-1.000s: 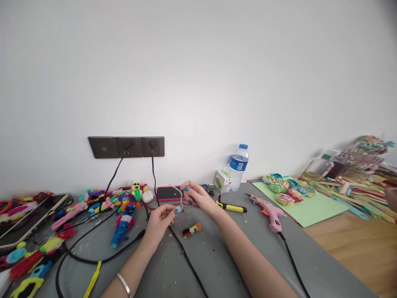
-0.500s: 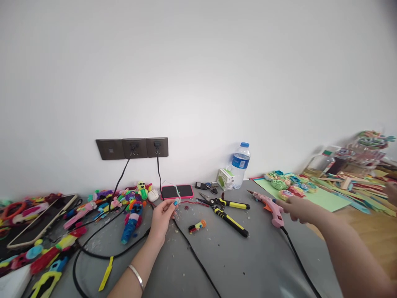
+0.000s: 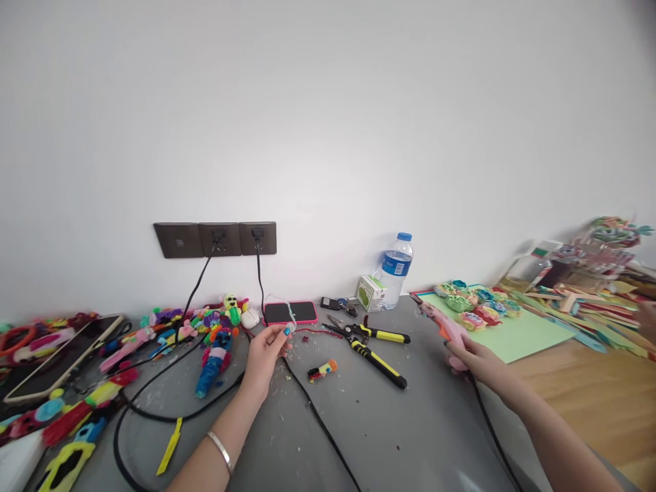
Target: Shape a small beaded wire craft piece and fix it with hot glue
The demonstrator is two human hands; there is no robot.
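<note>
The left hand (image 3: 265,355) pinches a thin, curled, silvery strand (image 3: 292,317) rising just beyond its fingers; the right hand (image 3: 474,361) grasps a pink, narrow-nosed glue gun (image 3: 439,321). Between them lies a yellow-and-black handle (image 3: 379,364).

Right hand (image 3: 475,362) around pink glue gun (image 3: 451,328) — left hand (image 3: 265,357) pinching pale strand (image 3: 292,316).

The glue gun (image 3: 443,325) and pliers (image 3: 378,363) show a craft workspace.
</note>
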